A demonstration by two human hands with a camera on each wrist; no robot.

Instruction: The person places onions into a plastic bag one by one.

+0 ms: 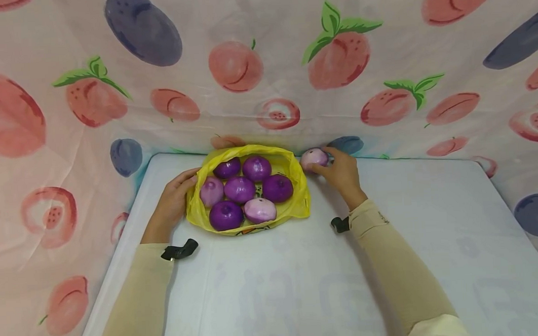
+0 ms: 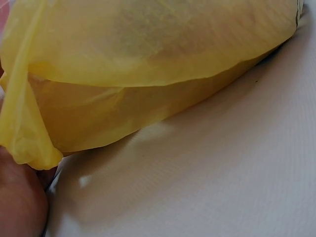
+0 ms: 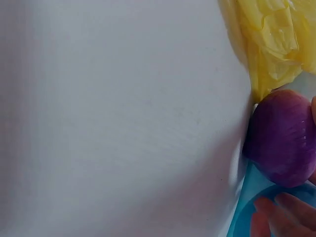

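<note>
A yellow plastic bag [image 1: 301, 199] sits wide open at the back of the table with several purple onions [image 1: 239, 190] inside. My left hand [image 1: 172, 201] grips the bag's left edge, thumb over the rim; in the left wrist view the folded yellow plastic [image 2: 29, 128] meets that hand at the lower left. Just right of the bag, my right hand [image 1: 340, 172] pinches a paler onion [image 1: 313, 158] between thumb and fingers. The right wrist view shows this onion [image 3: 282, 138] close beside the crumpled bag, with fingertips [image 3: 281, 215] below it.
The white-covered table [image 1: 275, 289] spreads in front of the bag and to the right. A fruit-print cloth [image 1: 191, 75] hangs right behind the table's back edge and along the sides. Black wrist mounts [image 1: 180, 250] stick out from both sleeves.
</note>
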